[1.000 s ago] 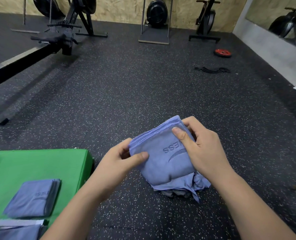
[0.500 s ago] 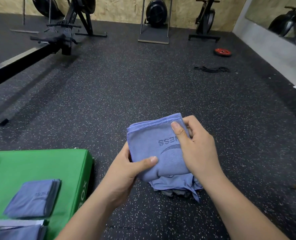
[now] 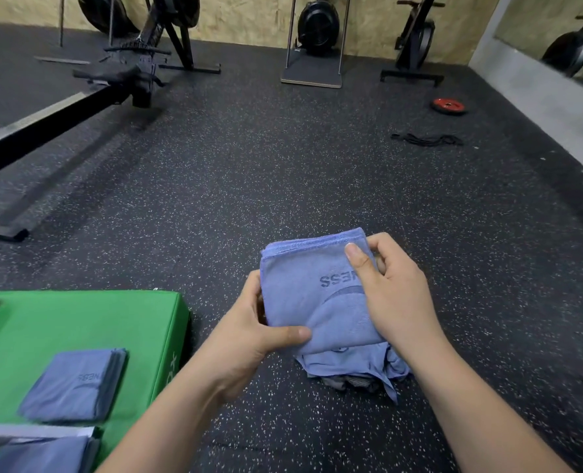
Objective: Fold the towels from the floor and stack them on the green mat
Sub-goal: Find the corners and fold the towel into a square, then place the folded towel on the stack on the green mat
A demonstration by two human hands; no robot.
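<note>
The left hand point(image 3: 249, 336) pinches the folded towel point(image 3: 303, 295) at its seven o'clock corner, the right hand point(image 3: 392, 295) at one o'clock, seemingly to square its layers above the pile point(image 3: 351, 370); the mat point(image 3: 78, 319) lies at eight o'clock.

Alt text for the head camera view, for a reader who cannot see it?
A person's left hand and right hand hold a folded blue towel over a crumpled towel heap on a speckled gym floor. At left, a green mat bears a folded towel stack; exercise machines stand along the far wall.
</note>
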